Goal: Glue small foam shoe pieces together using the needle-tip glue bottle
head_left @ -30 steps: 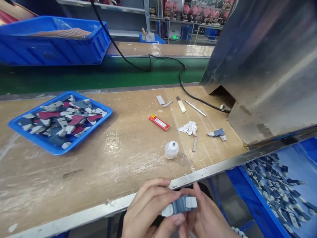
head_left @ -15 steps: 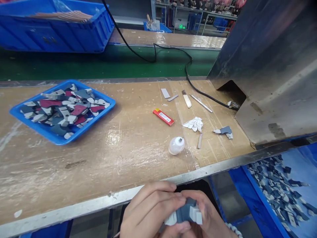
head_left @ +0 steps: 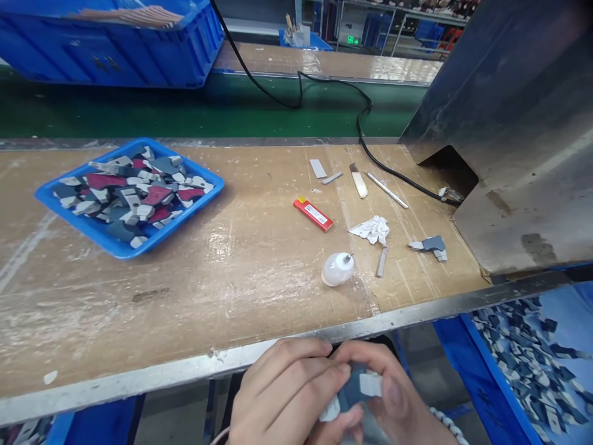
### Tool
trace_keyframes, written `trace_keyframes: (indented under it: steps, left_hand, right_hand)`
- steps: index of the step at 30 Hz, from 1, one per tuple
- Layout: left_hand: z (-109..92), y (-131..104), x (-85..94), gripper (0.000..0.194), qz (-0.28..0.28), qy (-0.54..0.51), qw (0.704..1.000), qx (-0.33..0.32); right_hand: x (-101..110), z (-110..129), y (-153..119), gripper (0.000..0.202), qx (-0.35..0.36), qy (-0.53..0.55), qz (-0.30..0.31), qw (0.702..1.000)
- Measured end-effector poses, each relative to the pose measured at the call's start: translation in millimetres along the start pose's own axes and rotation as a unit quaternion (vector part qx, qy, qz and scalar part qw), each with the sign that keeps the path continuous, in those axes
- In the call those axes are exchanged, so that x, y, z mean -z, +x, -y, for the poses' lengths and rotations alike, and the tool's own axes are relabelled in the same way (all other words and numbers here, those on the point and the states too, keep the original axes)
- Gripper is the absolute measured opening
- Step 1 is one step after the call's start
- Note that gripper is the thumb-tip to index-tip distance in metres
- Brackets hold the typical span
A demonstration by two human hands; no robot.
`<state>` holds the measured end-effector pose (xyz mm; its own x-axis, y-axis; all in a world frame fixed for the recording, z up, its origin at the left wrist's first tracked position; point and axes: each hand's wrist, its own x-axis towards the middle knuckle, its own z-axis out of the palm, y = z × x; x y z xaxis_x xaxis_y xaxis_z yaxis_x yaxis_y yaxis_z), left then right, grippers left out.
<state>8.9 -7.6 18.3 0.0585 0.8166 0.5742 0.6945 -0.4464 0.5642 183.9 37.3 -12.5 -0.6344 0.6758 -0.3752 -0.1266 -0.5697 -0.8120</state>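
Both hands meet below the bench edge — the left hand (head_left: 287,395) and right hand (head_left: 393,402) pinch a small grey-and-white piece (head_left: 356,389) between their fingertips. Ahead of them lies a white bulb (head_left: 337,269).

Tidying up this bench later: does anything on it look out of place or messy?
A few strays. One grey and white piece lies alone near the metal chute, apart from the blue tray that holds the others. A crumpled white scrap and a small white bottle on its side lie loose on the bench.
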Motion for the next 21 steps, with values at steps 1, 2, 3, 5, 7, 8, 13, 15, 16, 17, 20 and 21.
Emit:
trace_keyframes:
  steps: [1, 2, 3, 5, 7, 8, 13, 15, 16, 17, 20, 21]
  left_hand:
    - [1.0, -0.9, -0.8, 0.012, -0.005, 0.003, 1.0, -0.001]
    - [1.5, -2.0, -1.8, 0.012, -0.01, 0.002, 1.0, -0.003]
    - [1.7, -3.0, -2.7, 0.012, -0.011, -0.005, 1.0, -0.001]
    - [0.7, -4.1, -4.1, 0.011, -0.018, -0.029, 0.999, 0.013]
    - [-1.5, -3.3, -4.8, 0.01, -0.02, -0.049, 0.998, 0.033]
    - [-2.7, -2.2, -5.1, 0.01, -0.025, -0.055, 0.997, 0.043]
    - [-5.1, 3.8, -8.7, 0.013, -0.049, -0.068, 0.995, 0.045]
    - [-3.9, 3.8, -9.9, 0.013, -0.049, -0.07, 0.995, 0.041]
    - [-3.1, 3.2, -9.8, 0.012, -0.049, -0.073, 0.995, 0.039]
    - [-2.2, 2.4, -9.1, 0.011, -0.044, -0.077, 0.995, 0.036]
    - [0.6, 0.0, -4.3, 0.013, -0.021, -0.096, 0.995, 0.029]
    - [1.5, -0.1, -2.5, 0.015, -0.015, -0.107, 0.994, 0.03]
  right_hand:
    - [1.7, 3.4, 1.6, 0.062, 0.025, -0.017, 0.0, 1.0]
    - [3.0, 6.5, 3.2, 0.055, 0.057, -0.041, 0.003, 0.998]
    - [3.8, 9.3, 4.6, 0.05, 0.086, -0.069, 0.008, 0.994]
    - [3.4, 14.0, 5.9, 0.048, 0.114, -0.123, 0.013, 0.986]
    - [0.6, 17.9, 4.2, 0.055, 0.095, -0.154, 0.001, 0.984]
    - [-1.4, 19.8, 2.3, 0.06, 0.084, -0.166, -0.014, 0.982]
    - [-9.8, 27.4, -9.8, 0.062, 0.068, -0.198, -0.048, 0.977]
    - [-10.2, 29.3, -11.9, 0.062, 0.06, -0.2, -0.053, 0.977]
    - [-9.6, 29.8, -12.0, 0.063, 0.057, -0.2, -0.052, 0.977]
    - [-8.3, 29.9, -11.5, 0.064, 0.051, -0.195, -0.049, 0.978]
    - [-1.2, 27.0, -6.8, 0.061, 0.029, -0.155, -0.013, 0.987]
    - [1.8, 24.9, -4.4, 0.06, 0.026, -0.129, 0.013, 0.991]
